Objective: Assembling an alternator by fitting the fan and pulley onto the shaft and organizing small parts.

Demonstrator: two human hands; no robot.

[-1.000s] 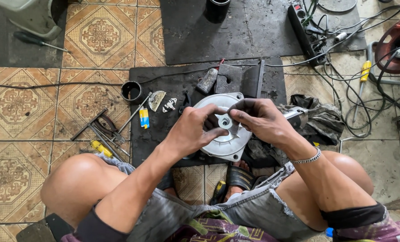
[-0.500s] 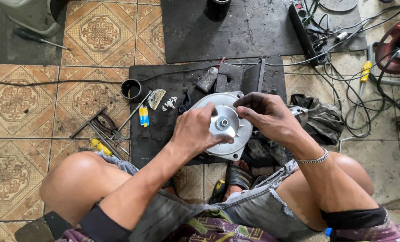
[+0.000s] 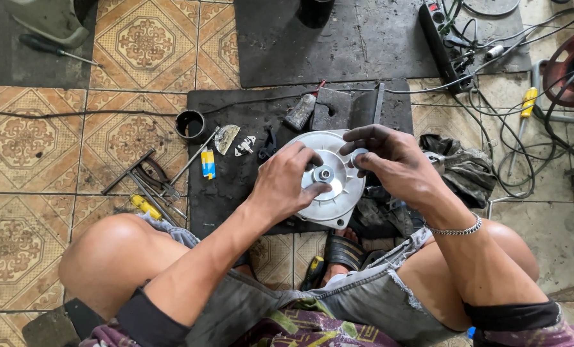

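The left hand (image 3: 287, 182) lies over the near-left part of a round grey metal housing (image 3: 335, 193), its fingers curled onto the face and the thumb reaching to the small hub (image 3: 325, 173) at the centre, so it grips the housing and steadies it. The right hand (image 3: 389, 162) hovers just beside the housing's far-right edge, thumb and fingertips pinched on a small dark ring-shaped part (image 3: 359, 156) held slightly above the face; a silver chain bracelet (image 3: 459, 229) circles that wrist. The housing sits at the near edge of a black rubber mat (image 3: 235, 186), directly in front of the person's bent knees, and everything else is placed around it. Just beyond the housing on the mat lie a grimy wedge-shaped piece (image 3: 300, 111) and a flat dark block (image 3: 330, 109). To the housing's left on the mat are a small yellow-and-blue tube (image 3: 208, 163), a pale scrap of metal (image 3: 226, 137), and a short black cylinder (image 3: 190, 124) at the mat's corner. Further left, off the mat on the patterned tile floor (image 3: 30, 148), a cluster of hand tools (image 3: 147, 183) includes a yellow-handled one. To the housing's right lies a crumpled dirty rag (image 3: 460, 167), and beyond that, well apart, tangled cables (image 3: 512, 135) run to a black power strip (image 3: 440, 29).
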